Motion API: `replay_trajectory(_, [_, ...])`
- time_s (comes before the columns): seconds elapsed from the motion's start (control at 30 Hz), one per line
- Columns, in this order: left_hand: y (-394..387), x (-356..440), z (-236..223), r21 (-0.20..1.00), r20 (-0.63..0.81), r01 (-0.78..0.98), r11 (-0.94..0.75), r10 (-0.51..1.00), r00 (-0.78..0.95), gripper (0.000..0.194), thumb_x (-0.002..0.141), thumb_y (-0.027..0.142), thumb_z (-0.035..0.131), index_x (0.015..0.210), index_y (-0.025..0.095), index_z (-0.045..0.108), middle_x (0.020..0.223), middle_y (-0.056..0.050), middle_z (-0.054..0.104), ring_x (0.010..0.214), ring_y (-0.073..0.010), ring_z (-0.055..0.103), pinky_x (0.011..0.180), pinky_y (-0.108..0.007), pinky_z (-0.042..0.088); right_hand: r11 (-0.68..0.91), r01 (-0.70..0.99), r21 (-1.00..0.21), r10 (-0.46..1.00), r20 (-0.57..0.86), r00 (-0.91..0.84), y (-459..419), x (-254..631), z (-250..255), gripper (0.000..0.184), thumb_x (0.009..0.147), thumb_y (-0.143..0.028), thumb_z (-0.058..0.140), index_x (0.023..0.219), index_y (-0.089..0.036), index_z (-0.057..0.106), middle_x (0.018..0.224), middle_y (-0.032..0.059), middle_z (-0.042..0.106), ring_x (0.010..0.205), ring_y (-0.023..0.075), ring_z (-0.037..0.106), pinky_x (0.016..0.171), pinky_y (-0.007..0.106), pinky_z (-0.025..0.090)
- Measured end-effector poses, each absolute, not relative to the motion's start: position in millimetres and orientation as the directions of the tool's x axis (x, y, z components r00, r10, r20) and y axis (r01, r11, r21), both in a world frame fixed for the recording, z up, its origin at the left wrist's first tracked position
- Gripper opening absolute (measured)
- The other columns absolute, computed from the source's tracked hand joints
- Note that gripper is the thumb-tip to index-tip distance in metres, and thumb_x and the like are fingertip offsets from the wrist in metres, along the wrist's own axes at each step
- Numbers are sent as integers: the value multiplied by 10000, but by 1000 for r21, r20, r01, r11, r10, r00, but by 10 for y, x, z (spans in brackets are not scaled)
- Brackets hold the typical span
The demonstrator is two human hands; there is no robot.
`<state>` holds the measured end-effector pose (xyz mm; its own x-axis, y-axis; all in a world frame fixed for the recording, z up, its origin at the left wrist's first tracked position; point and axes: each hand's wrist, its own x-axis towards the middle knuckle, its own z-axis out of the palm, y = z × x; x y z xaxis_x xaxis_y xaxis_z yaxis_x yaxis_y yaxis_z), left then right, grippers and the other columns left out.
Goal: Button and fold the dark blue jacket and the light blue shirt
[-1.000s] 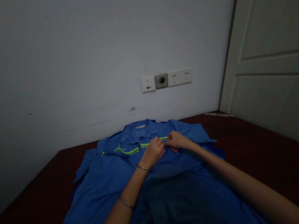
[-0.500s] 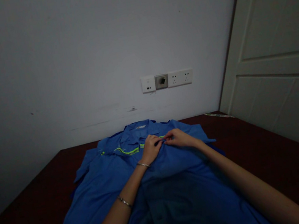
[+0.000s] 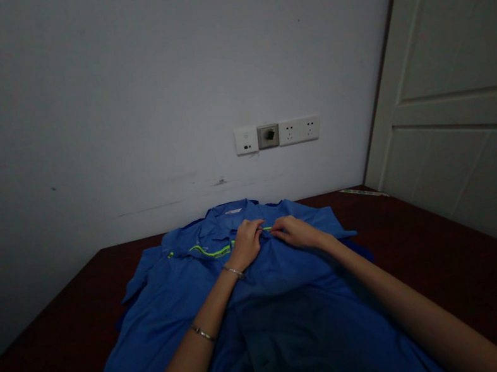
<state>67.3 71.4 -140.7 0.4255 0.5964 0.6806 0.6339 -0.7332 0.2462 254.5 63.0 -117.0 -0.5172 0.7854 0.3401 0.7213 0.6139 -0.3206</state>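
A blue short-sleeved work shirt (image 3: 181,326) with yellow-green stripes lies front up, its collar toward the wall. Both hands are at its chest, right of the middle. My left hand (image 3: 247,242) has its fingers bent at the stripe, the tips close to the cloth. My right hand (image 3: 294,232) pinches the shirt's cloth just to the right of it. Small details between the fingertips are too dark to make out. Darker blue cloth (image 3: 360,251) shows under the shirt's edges.
The dark red-brown table (image 3: 434,256) reaches back to a pale wall (image 3: 119,106). On the wall is a row of sockets (image 3: 299,130). A white panelled door (image 3: 465,77) stands at the right. A thin strip (image 3: 364,192) lies near the table's back right corner.
My left hand has shifted slightly left and its fingertips have moved apart from those of my right hand. The right hand has barely moved, and the shirt lies nearly the same.
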Motion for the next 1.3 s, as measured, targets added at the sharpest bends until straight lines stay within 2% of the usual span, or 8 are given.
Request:
replay_trajectory(0.17, [592,680,-1312,31,644,722,-691,566,515,210,823,46,384,895,167,539,854,-74,545,896,-220,456,784,-369,401,639,686,-348,767,348,-539,614,2540,-1127,248,846,-259,462,874,-139,677,882,103,672,806,189,592,733,236,403])
replay_trajectory(0.3, [546,667,-1287,-43,611,715,-698,548,571,206,788,34,431,860,181,557,878,-74,572,950,-236,435,813,-402,375,644,665,-378,764,358,-537,596,2522,-1106,253,847,-251,455,845,-137,681,858,96,679,772,179,594,706,227,407])
replay_trajectory(0.4, [574,653,-1292,28,645,693,-720,543,538,171,802,80,463,862,190,579,920,-60,588,979,-226,440,845,-399,369,623,668,-407,781,358,-511,610,2526,-1110,255,844,-259,461,850,-141,687,861,92,684,776,181,593,719,234,410])
replay_trajectory(0.5, [647,636,-1301,206,689,645,-736,577,438,254,764,142,562,1015,180,557,1020,-58,578,995,-206,463,867,-365,385,599,659,-455,800,363,-477,645,2542,-1127,257,840,-269,468,878,-145,690,889,84,685,801,181,594,736,238,413])
replay_trajectory(0.6, [715,617,-1317,296,620,608,-737,632,464,293,736,185,622,1024,169,571,966,-52,600,930,-192,506,836,-336,409,587,623,-517,809,355,-468,673,2555,-1144,245,820,-257,482,858,-135,691,839,59,684,769,162,592,694,219,418])
replay_trajectory(0.73, [698,610,-1351,132,540,640,-757,596,594,42,773,180,585,804,175,613,843,-37,593,879,-187,504,815,-327,396,440,598,-670,878,180,-444,678,2553,-1147,237,794,-267,501,700,-115,658,596,-1,603,545,98,522,502,168,393])
replay_trajectory(0.93, [579,622,-1375,-188,510,579,-793,425,748,87,825,182,507,883,157,566,890,-64,554,906,-201,471,814,-339,385,95,564,-820,953,-89,-289,676,2492,-1174,213,756,-259,550,589,-129,571,521,-23,540,425,65,456,369,153,363])
replay_trajectory(1.3, [602,601,-1452,-312,514,521,-795,320,796,115,856,178,452,872,140,559,842,-66,544,847,-195,475,766,-334,426,-29,553,-832,954,-189,-234,632,2431,-1185,195,697,-234,634,559,-124,551,481,-34,525,396,47,453,341,132,366])
